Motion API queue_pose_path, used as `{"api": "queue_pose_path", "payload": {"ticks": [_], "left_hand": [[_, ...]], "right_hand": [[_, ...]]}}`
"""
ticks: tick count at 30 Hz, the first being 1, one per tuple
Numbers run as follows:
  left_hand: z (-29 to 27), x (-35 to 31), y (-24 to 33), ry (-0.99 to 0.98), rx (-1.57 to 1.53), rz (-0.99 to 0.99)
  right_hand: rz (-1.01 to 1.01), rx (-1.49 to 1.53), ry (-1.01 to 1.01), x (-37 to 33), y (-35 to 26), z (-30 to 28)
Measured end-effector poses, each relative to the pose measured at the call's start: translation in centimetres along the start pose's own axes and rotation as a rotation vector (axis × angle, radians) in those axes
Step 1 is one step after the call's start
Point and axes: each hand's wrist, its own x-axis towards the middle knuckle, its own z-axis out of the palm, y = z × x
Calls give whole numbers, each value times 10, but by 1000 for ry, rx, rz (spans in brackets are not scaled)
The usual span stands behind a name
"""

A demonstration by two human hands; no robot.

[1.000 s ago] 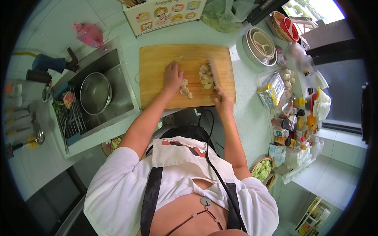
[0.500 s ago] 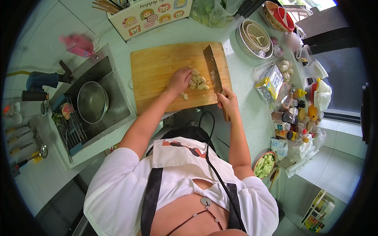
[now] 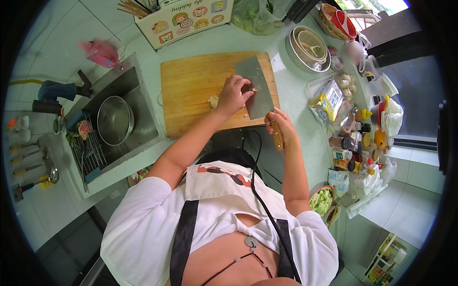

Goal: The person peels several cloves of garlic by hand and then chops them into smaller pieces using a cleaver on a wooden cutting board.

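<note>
My right hand (image 3: 280,127) is wrapped round the wooden handle of a cleaver (image 3: 260,95). Its broad steel blade is tipped with one flat face up over the right part of the wooden cutting board (image 3: 186,86). Against that face rest the fingers of my left hand (image 3: 233,95), curved, with thumb and forefinger apart. A small pale bit clings to the blade by the fingertips. Pale slices that look like garlic (image 3: 213,101) show on the board beside my left wrist; the rest of the pile is hidden by hand and blade.
Left of the board is a sink (image 3: 143,112) holding a steel bowl (image 3: 115,120). Bottles and jars (image 3: 350,143) crowd the right side, near garlic bulbs (image 3: 347,85). A bowl of green slices (image 3: 321,200) stands by my right elbow. Nested strainers (image 3: 309,47) sit at back right.
The cleaver has turned from nearly edge-on to showing its broad face. My left hand has moved right, from the slices onto the blade.
</note>
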Motion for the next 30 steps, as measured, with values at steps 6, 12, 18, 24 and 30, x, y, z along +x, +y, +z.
{"api": "queue_pose_path", "payload": {"ticks": [6, 12, 18, 24, 30], "left_hand": [[15, -3, -2, -64, -1, 45], [15, -15, -25, 51, -296, -188], [-31, -55, -63, 126, -564, -663], [-54, -72, -68, 257, -860, -844], [-77, -90, -69, 348, -1232, -935]], "right_hand": [[-8, -19, -33, 0, 11, -9], [-50, -57, 104, 9, 27, -32], [-42, 8, 200, 30, 41, -71], [-338, -1058, 522, 73, 80, -112], [-364, -1173, 671, 60, 75, -76]]}}
